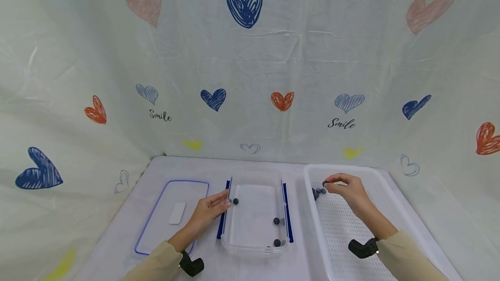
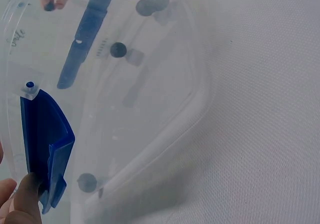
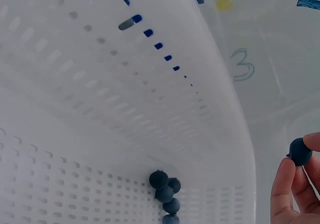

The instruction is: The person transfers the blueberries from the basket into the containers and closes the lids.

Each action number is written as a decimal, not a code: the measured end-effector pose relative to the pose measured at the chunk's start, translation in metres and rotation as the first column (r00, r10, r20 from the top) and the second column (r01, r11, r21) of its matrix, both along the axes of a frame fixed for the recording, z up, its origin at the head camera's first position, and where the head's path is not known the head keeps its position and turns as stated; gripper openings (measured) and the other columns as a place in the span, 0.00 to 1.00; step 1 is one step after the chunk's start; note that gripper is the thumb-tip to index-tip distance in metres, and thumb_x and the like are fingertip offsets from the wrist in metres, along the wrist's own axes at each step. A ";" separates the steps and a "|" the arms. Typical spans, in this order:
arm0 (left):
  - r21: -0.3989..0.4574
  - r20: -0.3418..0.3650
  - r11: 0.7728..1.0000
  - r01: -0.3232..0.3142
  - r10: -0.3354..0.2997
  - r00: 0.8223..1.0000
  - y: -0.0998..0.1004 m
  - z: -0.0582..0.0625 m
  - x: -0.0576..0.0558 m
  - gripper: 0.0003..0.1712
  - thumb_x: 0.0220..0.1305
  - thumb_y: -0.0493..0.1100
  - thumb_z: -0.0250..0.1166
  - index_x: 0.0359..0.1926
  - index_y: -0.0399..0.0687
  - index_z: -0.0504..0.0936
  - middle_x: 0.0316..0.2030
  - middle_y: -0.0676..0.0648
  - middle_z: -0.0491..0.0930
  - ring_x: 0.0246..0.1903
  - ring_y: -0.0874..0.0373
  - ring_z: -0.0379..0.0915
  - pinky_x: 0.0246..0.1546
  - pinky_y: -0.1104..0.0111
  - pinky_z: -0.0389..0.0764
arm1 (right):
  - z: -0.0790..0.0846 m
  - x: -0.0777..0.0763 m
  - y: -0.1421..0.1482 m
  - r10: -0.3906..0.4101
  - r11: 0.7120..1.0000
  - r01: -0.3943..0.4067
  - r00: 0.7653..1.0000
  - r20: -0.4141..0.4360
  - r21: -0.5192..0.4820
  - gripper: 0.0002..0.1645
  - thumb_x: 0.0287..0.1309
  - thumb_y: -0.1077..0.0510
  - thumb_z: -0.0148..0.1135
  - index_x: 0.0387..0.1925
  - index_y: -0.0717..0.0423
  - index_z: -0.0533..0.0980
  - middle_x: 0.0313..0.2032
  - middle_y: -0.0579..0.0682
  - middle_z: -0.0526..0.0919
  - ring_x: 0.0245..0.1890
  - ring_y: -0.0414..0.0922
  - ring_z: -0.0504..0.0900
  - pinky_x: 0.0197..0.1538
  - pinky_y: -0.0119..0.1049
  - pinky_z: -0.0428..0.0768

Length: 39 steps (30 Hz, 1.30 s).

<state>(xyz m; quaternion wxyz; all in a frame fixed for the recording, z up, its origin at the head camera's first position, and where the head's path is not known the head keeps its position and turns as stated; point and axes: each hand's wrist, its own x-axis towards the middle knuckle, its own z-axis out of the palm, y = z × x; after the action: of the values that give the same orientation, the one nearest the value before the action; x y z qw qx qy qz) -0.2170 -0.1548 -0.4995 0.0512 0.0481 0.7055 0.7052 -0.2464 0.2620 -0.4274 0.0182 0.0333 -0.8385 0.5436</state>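
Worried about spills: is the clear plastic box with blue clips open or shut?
The box is open; its clear, blue-edged lid lies to its left.

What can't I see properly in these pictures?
Head view: the right hand partly hides the dark ball it pinches.
Head view: the bottom edge cuts off the white basket.
Left wrist view: the left edge cuts off the left hand.
Right wrist view: the bottom edge cuts off the lowest ball.

From my remote station I find a small screened-off booth: pale sheeting (image 1: 265, 66) printed with hearts (image 1: 282, 101) and the word "Smile" (image 1: 341, 123) encloses a white-covered table (image 1: 304, 229) at back and sides. Whether home, workshop or office surrounds it, I cannot determine.
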 end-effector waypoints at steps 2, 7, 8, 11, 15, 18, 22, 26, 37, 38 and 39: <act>0.003 0.006 1.000 -0.004 0.004 1.000 0.000 0.001 0.001 0.31 0.57 0.39 0.65 0.61 0.34 0.68 0.60 0.39 0.67 0.59 0.49 0.64 0.50 0.71 0.73 | 0.002 0.003 -0.003 0.018 1.000 -0.018 1.000 -0.001 -0.009 0.17 0.53 0.58 0.65 0.41 0.67 0.77 0.38 0.55 0.80 0.36 0.45 0.80 0.40 0.35 0.80; 0.015 0.003 1.000 -0.002 0.002 1.000 0.001 0.002 0.002 0.32 0.58 0.39 0.65 0.61 0.33 0.67 0.60 0.37 0.66 0.59 0.48 0.63 0.50 0.71 0.73 | 0.007 0.010 -0.012 0.057 0.998 -0.057 0.998 -0.010 -0.029 0.17 0.51 0.59 0.67 0.40 0.67 0.77 0.37 0.56 0.81 0.37 0.49 0.81 0.41 0.36 0.79; 0.019 0.004 1.000 -0.001 0.001 1.000 0.001 0.002 0.002 0.32 0.58 0.39 0.65 0.61 0.33 0.66 0.61 0.36 0.65 0.59 0.48 0.63 0.50 0.71 0.73 | 0.008 0.011 -0.013 0.061 0.998 -0.061 0.998 -0.009 -0.031 0.17 0.50 0.59 0.67 0.40 0.67 0.77 0.37 0.56 0.81 0.36 0.49 0.81 0.42 0.36 0.79; 0.023 0.008 1.000 0.002 -0.002 1.000 0.001 0.002 0.002 0.32 0.58 0.38 0.65 0.61 0.33 0.66 0.61 0.36 0.65 0.60 0.48 0.62 0.50 0.71 0.73 | 0.012 0.015 -0.018 0.069 0.997 -0.069 0.998 -0.003 -0.030 0.17 0.50 0.59 0.67 0.39 0.66 0.78 0.38 0.57 0.81 0.36 0.46 0.81 0.41 0.37 0.79; 0.016 0.009 1.000 0.006 -0.006 1.000 0.001 0.001 0.002 0.31 0.58 0.39 0.65 0.61 0.33 0.66 0.61 0.37 0.65 0.60 0.48 0.62 0.50 0.72 0.73 | 0.017 0.019 -0.023 0.087 0.996 -0.087 0.996 0.001 -0.032 0.17 0.50 0.58 0.67 0.39 0.66 0.78 0.38 0.58 0.81 0.36 0.45 0.80 0.39 0.38 0.79; 0.018 0.006 1.000 0.005 -0.005 1.000 0.001 0.002 0.002 0.31 0.58 0.39 0.65 0.61 0.33 0.67 0.61 0.36 0.65 0.60 0.48 0.62 0.50 0.72 0.73 | 0.020 0.021 -0.026 0.105 0.993 -0.105 0.994 0.000 -0.050 0.17 0.49 0.59 0.68 0.39 0.66 0.77 0.39 0.58 0.81 0.36 0.46 0.81 0.41 0.38 0.79; 0.022 0.000 1.000 0.003 -0.003 1.000 0.001 0.002 0.002 0.31 0.58 0.38 0.64 0.61 0.33 0.66 0.61 0.36 0.65 0.60 0.47 0.61 0.50 0.72 0.73 | 0.023 0.023 -0.030 0.134 0.988 -0.133 0.991 -0.004 -0.074 0.18 0.48 0.59 0.68 0.39 0.67 0.77 0.39 0.58 0.81 0.35 0.51 0.82 0.44 0.38 0.78; 0.017 -0.005 1.000 0.004 -0.004 1.000 0.001 0.001 0.001 0.31 0.59 0.39 0.64 0.61 0.32 0.66 0.60 0.36 0.65 0.60 0.46 0.61 0.50 0.72 0.74 | 0.026 0.024 -0.035 0.156 0.984 -0.156 0.988 0.002 -0.088 0.19 0.48 0.58 0.69 0.40 0.67 0.77 0.38 0.57 0.82 0.37 0.58 0.81 0.45 0.39 0.78; 0.006 0.000 1.000 -0.004 0.004 1.000 0.001 0.003 0.002 0.32 0.58 0.39 0.65 0.61 0.32 0.67 0.60 0.36 0.66 0.60 0.45 0.61 0.49 0.72 0.74 | 0.030 0.024 -0.057 0.187 0.977 -0.185 0.982 0.013 -0.104 0.17 0.47 0.58 0.70 0.38 0.65 0.78 0.39 0.57 0.80 0.33 0.51 0.82 0.43 0.39 0.78; 0.000 -0.001 1.000 -0.004 0.004 1.000 0.002 0.003 0.002 0.32 0.58 0.40 0.65 0.61 0.32 0.66 0.60 0.36 0.66 0.60 0.44 0.61 0.49 0.72 0.74 | 0.030 0.025 -0.059 0.192 0.977 -0.190 0.981 0.012 -0.101 0.17 0.48 0.58 0.69 0.38 0.65 0.78 0.39 0.57 0.80 0.32 0.49 0.82 0.44 0.40 0.78; -0.001 0.003 1.000 -0.004 0.004 1.000 0.001 0.003 0.003 0.32 0.58 0.40 0.65 0.61 0.32 0.66 0.60 0.36 0.66 0.60 0.44 0.61 0.49 0.72 0.74 | 0.030 0.025 -0.061 0.197 0.976 -0.195 0.980 0.013 -0.098 0.17 0.48 0.58 0.69 0.38 0.65 0.78 0.39 0.58 0.80 0.32 0.50 0.82 0.44 0.40 0.77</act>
<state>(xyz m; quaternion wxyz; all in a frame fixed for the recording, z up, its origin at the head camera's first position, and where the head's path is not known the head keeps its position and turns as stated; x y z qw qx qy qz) -0.2143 -0.1534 -0.4960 0.0508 0.0459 0.7061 0.7048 -0.2217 0.2008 -0.3972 -0.0434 0.1088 -0.8039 0.5830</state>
